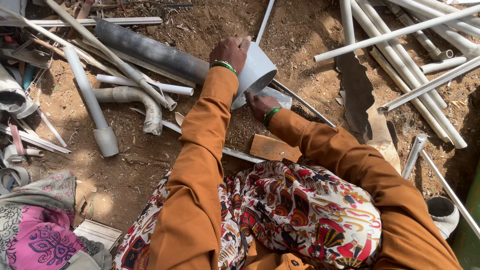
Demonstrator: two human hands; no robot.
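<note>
My left hand [230, 51] grips the top of a wide grey pipe [150, 50] that lies across the dirt, its open cut end [257, 72] facing me. My right hand [260, 105] sits just below that open end, fingers closed around something small that I cannot make out, pressed near the pipe's rim and a flat grey piece [277, 95]. Both wrists wear green bangles, and both arms are in brown sleeves. A patterned red and white cloth [300, 210] covers my lap.
Several thin white pipes [415, 75] lie at the right. A bent pipe elbow [145, 107] and a socketed pipe [95, 110] lie at the left. A wooden block [272, 148], a thin metal rod [305, 105], a jagged metal sheet [357, 95] and a pink cloth [40, 235] surround me.
</note>
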